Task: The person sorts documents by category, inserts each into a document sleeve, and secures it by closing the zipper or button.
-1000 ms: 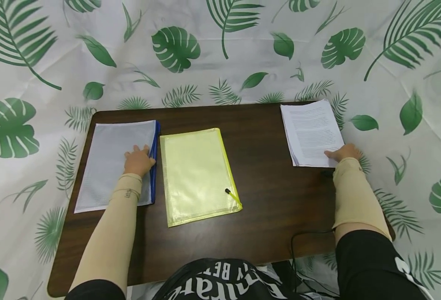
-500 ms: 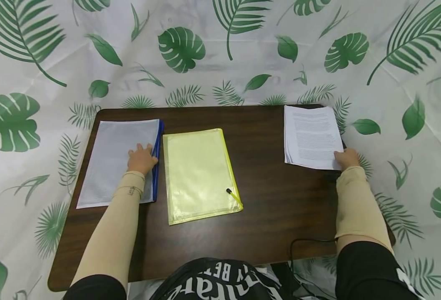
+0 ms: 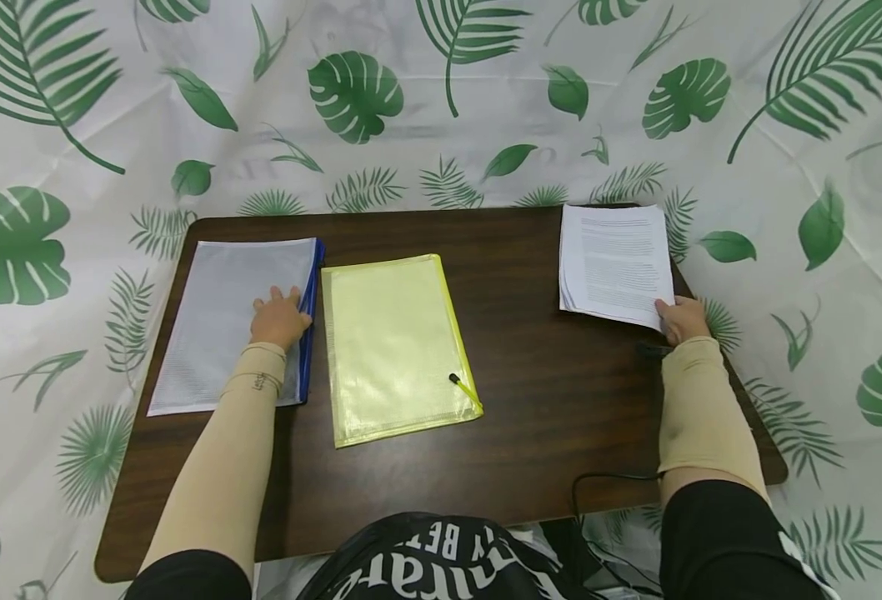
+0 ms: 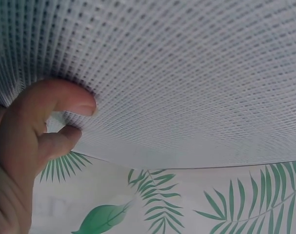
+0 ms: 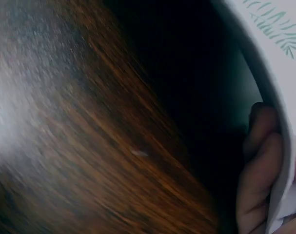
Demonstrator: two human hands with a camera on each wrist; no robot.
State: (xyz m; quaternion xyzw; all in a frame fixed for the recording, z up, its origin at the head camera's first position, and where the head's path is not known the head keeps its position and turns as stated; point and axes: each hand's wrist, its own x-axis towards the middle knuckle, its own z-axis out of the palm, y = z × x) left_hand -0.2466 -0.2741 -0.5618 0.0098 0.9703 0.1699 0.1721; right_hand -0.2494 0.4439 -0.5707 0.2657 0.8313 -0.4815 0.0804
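Note:
In the head view, my left hand (image 3: pixel 281 319) rests with spread fingers on a white mesh zip folder (image 3: pixel 216 325) with a blue edge, at the table's left. The left wrist view shows a thumb and finger touching the folder's mesh (image 4: pixel 187 87). My right hand (image 3: pixel 684 319) grips the near right corner of a stack of printed sheets (image 3: pixel 616 260) at the far right. Its thumb lies on top. In the right wrist view, curled fingers (image 5: pixel 260 190) sit under the paper, which is lifted off the table there.
A yellow zip folder (image 3: pixel 396 350) with a black-tipped zip pull (image 3: pixel 463 389) lies between the two hands. A black cable (image 3: pixel 613 476) runs over the near right edge of the brown table (image 3: pixel 531 450). Leaf-patterned white cloth (image 3: pixel 486 83) surrounds the table.
The paper stack has turned straighter, and its near edge has risen in my right hand's grip. My left hand stays on the white folder.

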